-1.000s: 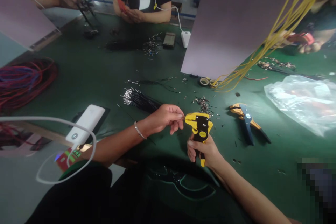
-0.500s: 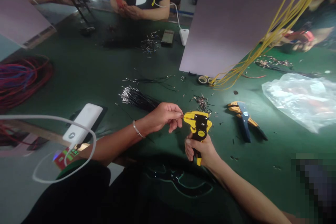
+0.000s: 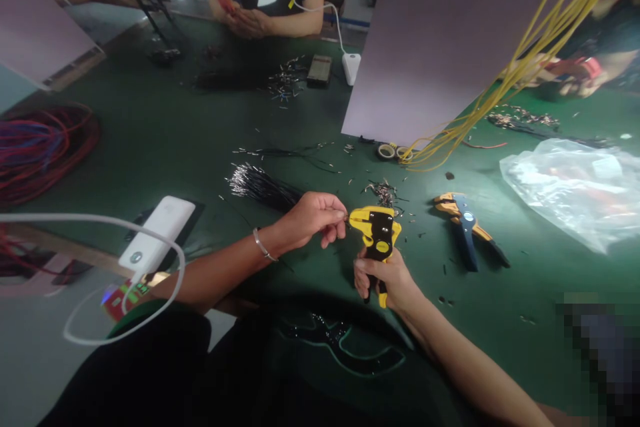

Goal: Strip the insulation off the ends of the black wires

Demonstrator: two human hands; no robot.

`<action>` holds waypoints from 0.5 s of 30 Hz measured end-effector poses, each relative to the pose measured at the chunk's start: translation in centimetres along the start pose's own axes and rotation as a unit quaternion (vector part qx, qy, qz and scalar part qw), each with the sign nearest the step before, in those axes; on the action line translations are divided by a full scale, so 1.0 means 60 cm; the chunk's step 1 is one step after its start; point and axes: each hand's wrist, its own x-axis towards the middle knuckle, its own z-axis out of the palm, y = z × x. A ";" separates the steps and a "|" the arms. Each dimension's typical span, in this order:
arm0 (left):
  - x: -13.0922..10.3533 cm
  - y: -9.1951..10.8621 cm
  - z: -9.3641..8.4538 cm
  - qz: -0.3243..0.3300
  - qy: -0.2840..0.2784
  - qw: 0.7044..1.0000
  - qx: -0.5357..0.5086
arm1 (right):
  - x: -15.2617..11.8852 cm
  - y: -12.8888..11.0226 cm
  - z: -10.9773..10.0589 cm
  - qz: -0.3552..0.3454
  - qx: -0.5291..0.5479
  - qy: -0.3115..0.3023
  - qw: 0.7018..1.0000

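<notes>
My left hand is closed in a pinch on a thin black wire, of which only a short bit shows between the fingertips and the tool's jaws. In my right hand is a yellow and black wire stripper, held upright by its handles with the jaws pointing left at the pinched fingers. Behind my left hand lies a bundle of black wires with bright silvery ends. A small heap of wire scraps is just beyond the stripper's head.
A second wire stripper, blue and orange, lies to the right near a clear plastic bag. Yellow wires hang by a grey panel and tape rolls. At left are a white power bank and red-blue wire coils. Co-workers sit opposite.
The wire stripper and my right hand have risen slightly, and the stripper's handles look a little farther apart. My left hand stays pinched, nearly in place.
</notes>
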 end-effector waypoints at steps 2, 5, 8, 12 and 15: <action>0.000 0.000 -0.005 0.000 -0.003 1.000 -0.002 | -0.004 -0.009 -0.002 0.002 0.015 -0.025 1.000; 0.000 0.000 -0.011 0.005 0.012 1.000 -0.008 | -0.008 -0.026 -0.009 -0.014 0.041 -0.033 0.999; -0.002 0.001 -0.010 0.018 0.028 0.999 -0.002 | -0.006 -0.036 -0.018 -0.033 0.043 -0.018 0.998; -0.006 0.001 -0.002 0.036 0.038 0.998 0.020 | 0.004 -0.027 -0.019 -0.035 -0.025 -0.021 0.999; -0.009 0.000 0.004 0.040 0.042 0.998 0.028 | 0.010 -0.015 -0.015 -0.058 -0.045 -0.010 0.997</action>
